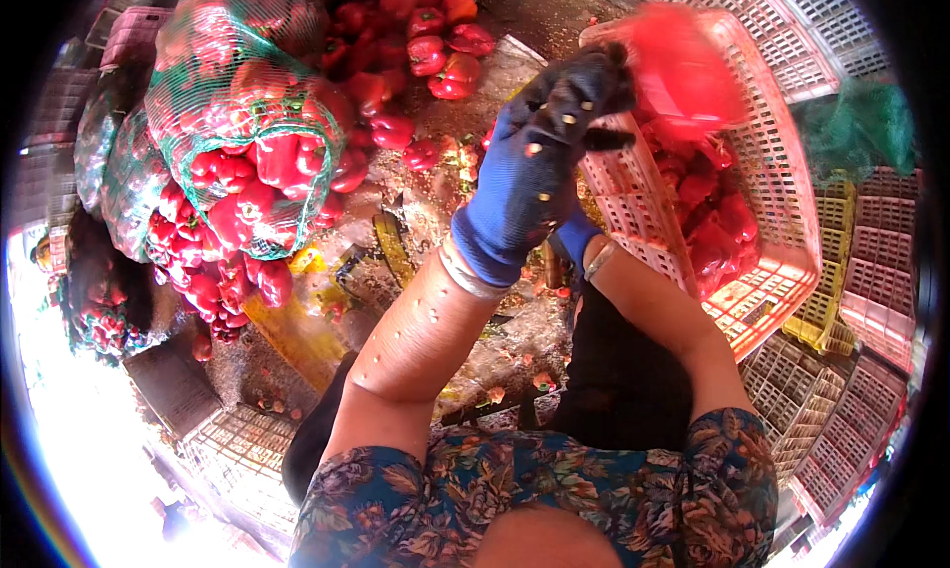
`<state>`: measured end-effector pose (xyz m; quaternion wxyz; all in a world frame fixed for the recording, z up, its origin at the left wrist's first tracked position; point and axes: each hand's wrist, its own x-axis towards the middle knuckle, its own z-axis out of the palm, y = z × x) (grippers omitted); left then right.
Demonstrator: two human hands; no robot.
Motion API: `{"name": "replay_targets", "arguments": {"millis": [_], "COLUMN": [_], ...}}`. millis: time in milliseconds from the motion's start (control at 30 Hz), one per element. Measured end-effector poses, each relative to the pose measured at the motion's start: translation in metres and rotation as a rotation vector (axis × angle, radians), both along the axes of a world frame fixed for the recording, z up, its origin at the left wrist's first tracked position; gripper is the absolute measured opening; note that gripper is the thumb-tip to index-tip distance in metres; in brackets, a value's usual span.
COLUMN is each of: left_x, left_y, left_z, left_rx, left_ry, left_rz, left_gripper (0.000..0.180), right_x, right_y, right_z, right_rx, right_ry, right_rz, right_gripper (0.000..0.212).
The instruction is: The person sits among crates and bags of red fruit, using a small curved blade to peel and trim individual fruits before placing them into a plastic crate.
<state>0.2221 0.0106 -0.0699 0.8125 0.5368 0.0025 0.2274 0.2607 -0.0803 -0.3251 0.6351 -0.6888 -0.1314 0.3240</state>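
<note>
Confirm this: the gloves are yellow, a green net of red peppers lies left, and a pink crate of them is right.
Glove colour is wrong: the head view shows the gloves blue and black, not yellow. The green net and pink crate are as stated.

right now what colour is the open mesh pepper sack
The mesh sack is green, clearest in head view.

The gloved left hand (529, 162) is beside a pink crate (638, 202) holding red peppers (717, 241).
</note>
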Motion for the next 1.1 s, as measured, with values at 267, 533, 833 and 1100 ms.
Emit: {"name": "replay_targets", "arguments": {"millis": [267, 533, 833, 1100], "left_x": [-0.035, -0.136, -0.224, -0.213], "left_y": [0.044, 0.115, 0.146, 0.122], "left_z": [-0.068, -0.097, -0.158, -0.169], "left_rx": [-0.32, -0.09, -0.286, -0.114], "left_ry": [0.491, 0.658, 0.787, 0.983], "left_rz": [0.442, 0.486, 0.441, 0.243], "left_gripper": [0.031, 0.025, 0.023, 0.03], "right_x": [0.032, 0.057, 0.083, 0.059], "right_y": [0.04, 0.08, 0.081, 0.1], "right_z": [0.017, -0.056, -0.038, -0.023], "right_rx": [-0.554, -0.891, -0.726, -0.992], "right_ry": [-0.797, -0.783, -0.909, -1.064], "right_rz": [0.127, 0.293, 0.199, 0.701], "right_gripper": [0.038, 0.036, 0.054, 0.078]}}
